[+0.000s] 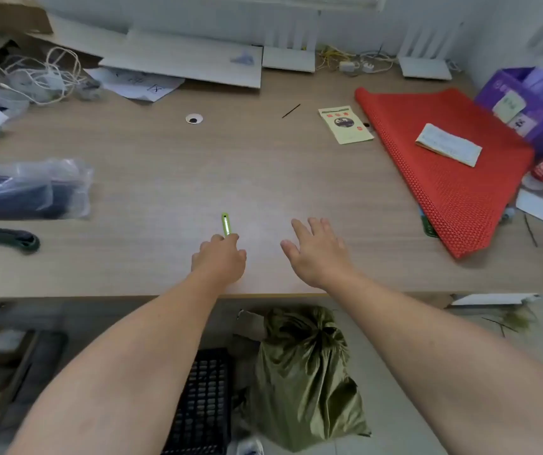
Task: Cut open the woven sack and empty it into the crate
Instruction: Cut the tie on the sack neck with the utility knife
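Below the counter's [152,178] near edge, the green woven sack [303,382] stands tied and uncut on the floor beside the black crate [204,402]. Left hand [219,257] pinches a green cutter [226,223]; right hand [316,251] is spread, holding nothing. All 2 steps remain.

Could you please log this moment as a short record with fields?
left hand: fingers closed on green cutter lying on the table
right hand: open, empty, above table
sack: green, tied shut, on floor under the table edge
crate: black, left of sack
stage: sack uncut
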Available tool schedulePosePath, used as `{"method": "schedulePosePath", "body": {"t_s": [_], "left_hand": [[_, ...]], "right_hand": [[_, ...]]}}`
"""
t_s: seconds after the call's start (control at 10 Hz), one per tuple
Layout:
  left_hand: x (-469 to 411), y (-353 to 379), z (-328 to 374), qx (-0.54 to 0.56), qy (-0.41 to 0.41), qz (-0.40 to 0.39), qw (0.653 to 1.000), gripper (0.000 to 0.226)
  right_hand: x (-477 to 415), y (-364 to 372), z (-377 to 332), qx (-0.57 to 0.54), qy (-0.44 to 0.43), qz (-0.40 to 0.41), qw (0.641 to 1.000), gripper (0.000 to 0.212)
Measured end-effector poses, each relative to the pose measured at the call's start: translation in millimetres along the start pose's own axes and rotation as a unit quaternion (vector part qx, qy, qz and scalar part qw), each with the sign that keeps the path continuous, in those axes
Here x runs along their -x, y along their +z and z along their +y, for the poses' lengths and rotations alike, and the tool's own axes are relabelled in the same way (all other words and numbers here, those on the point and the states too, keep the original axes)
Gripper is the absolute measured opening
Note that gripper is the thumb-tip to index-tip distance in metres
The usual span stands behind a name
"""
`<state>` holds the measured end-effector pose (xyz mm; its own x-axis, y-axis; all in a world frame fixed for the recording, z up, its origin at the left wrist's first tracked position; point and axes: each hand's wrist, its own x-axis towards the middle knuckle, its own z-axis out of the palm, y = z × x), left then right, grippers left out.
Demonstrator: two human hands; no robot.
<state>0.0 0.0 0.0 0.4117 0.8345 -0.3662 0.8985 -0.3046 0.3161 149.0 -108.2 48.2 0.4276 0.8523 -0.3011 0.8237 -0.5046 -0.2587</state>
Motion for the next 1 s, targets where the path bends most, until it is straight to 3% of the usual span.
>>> {"method": "schedulePosePath", "body": {"t_s": [0.3,0.5,0.7,1.0], "left_hand": [[-41.3,33.0,-17.1,-0.029,-0.008,0.008,1.0,0.046],[-52.1,41.7,-21.9,-0.033,0.006,0.051,0.998,0.023],[-38.2,40.8,-21.4,0.052,-0.016,0.028,0.998,0.046],[14.2,45.6,-11.7,0.042,0.016,0.024,0.999,0.025]], "right_hand": [[-35.2,47.5,-10.2,0.016,-0.006,-0.019,1.0,0.06],[-36.5,65.9,-3.4,-0.014,0.022,-0.055,0.998,0.063],[-28.4,59.7,0.8,-0.063,0.039,-0.074,0.995,0.054],[4.3,53.6,6.0,-0.088,-0.006,-0.102,0.991,0.047]]}}
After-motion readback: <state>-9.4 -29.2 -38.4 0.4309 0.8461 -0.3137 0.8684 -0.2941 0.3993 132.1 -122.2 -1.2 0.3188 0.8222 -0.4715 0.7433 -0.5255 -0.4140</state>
